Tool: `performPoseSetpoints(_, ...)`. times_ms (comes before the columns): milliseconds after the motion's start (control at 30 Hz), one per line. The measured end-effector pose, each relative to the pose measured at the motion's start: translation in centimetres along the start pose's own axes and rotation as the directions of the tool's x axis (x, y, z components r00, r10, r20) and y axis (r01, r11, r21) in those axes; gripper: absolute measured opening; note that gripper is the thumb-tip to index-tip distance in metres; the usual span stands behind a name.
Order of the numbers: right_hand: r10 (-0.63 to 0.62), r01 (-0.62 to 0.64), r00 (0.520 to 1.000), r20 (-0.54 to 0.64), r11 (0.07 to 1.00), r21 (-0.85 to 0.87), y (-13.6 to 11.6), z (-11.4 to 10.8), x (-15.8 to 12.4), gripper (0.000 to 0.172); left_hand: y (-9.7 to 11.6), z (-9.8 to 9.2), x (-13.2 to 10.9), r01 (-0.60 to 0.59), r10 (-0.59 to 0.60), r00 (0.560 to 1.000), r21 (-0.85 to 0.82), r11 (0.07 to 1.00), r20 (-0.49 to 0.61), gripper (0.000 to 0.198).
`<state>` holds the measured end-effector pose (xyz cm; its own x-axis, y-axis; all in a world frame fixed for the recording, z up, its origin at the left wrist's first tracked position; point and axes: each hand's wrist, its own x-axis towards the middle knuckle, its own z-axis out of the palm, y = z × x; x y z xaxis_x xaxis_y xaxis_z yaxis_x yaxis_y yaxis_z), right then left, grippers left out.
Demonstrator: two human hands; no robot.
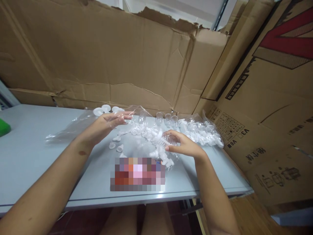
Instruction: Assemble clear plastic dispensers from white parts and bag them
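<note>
My right hand (184,143) is closed round a small clear ribbed plastic bottle (163,138), held lying on its side just above the table. My left hand (105,125) hovers over the table with its fingers stretched out and holds nothing. Between the hands lie several small white plastic caps (116,143) and clear parts scattered on the grey table (36,156).
A clear plastic bag of white parts (204,132) lies to the right, and an emptier clear bag (70,129) to the left. Three clear cups (167,119) stand at the back. Cardboard sheets (97,55) wall the table's back and right side. A green object (4,127) sits far left.
</note>
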<state>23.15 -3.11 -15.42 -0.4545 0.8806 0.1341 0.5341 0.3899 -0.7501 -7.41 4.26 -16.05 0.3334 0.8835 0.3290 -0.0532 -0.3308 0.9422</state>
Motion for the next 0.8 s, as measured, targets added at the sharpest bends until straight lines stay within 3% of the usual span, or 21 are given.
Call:
performPoseSetpoints(67, 0.000, 0.001, 1.000, -0.022, 1.000, 0.009, -0.1, 0.0, 0.0, 0.041, -0.1, 0.3, 0.2, 0.032, -0.042, 0.998, -0.173, 0.984, -0.051, 0.026)
performPoseSetpoints(200, 0.031, -0.030, 0.998, -0.047, 0.999, 0.015, -0.2, 0.0, 0.0, 0.041, 0.4, 0.7, 0.1, 0.067, -0.045, 0.997, -0.402, 0.913, 0.063, 0.053)
performPoseSetpoints(267, 0.037, -0.037, 0.998, -0.050, 0.999, 0.011, -0.1, 0.0, 0.0, 0.041, 0.8, 1.0, -0.1, -0.006, 0.018, 0.999, -0.365, 0.931, 0.028, 0.051)
performPoseSetpoints(333, 0.038, -0.038, 0.998, -0.055, 0.999, 0.007, 0.0, 0.0, 0.0, 0.041, 0.9, 1.5, -0.3, -0.083, 0.057, 0.993, -0.263, 0.961, -0.104, 0.035)
performPoseSetpoints(433, 0.032, -0.031, 0.998, -0.062, 0.999, 0.013, 0.1, 0.1, 0.0, 0.043, 0.8, 2.0, -0.4, -0.077, 0.021, 0.963, -0.201, 0.977, -0.269, 0.022)
performPoseSetpoints(667, 0.062, -0.060, 0.992, -0.109, 0.998, 0.021, 0.1, 0.2, 0.2, 0.040, 0.4, 2.1, 0.0, -0.066, -0.072, 0.936, -0.373, 0.925, -0.344, 0.028)
performPoseSetpoints(800, 0.132, -0.125, 0.973, -0.188, 0.991, 0.051, 0.1, 0.3, 0.4, 0.041, 0.0, 2.7, -0.1, 0.086, -0.194, 0.954, -0.412, 0.907, -0.228, 0.041)
